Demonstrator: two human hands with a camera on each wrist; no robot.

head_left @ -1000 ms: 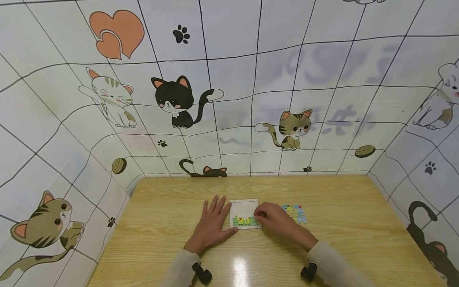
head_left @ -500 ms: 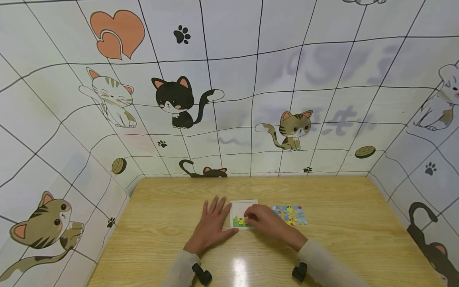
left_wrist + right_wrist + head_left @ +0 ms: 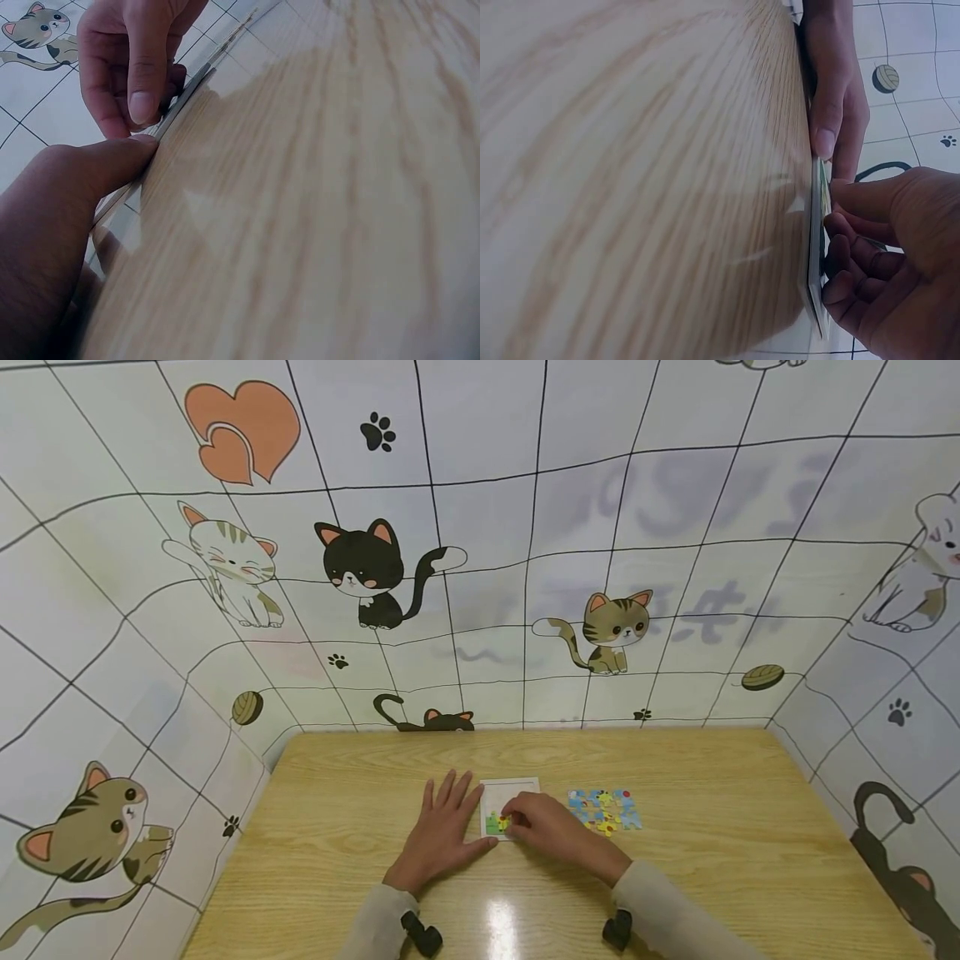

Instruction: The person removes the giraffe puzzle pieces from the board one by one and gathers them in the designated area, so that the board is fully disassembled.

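Observation:
A small white puzzle frame (image 3: 510, 782) lies on the table, with green and yellow puzzle pieces (image 3: 492, 823) along its near edge. My left hand (image 3: 442, 835) is spread flat at the frame's left side, its thumb at the near left corner. Over the near row of pieces, my right hand (image 3: 551, 827) has curled fingers, with thumb and index close together at the pieces. The right wrist view shows the right hand (image 3: 900, 255) low over the thin frame edge (image 3: 815, 247). Whether a piece sits between its fingertips is hidden.
Several loose blue and yellow puzzle pieces (image 3: 606, 810) lie together right of the frame, near my right forearm. The wooden table (image 3: 360, 777) meets cat-printed walls (image 3: 495, 568) at the back and sides.
My right hand has moved left along the near row, from the frame's right edge toward its middle. More loose pieces show at the right. The left hand stays in place.

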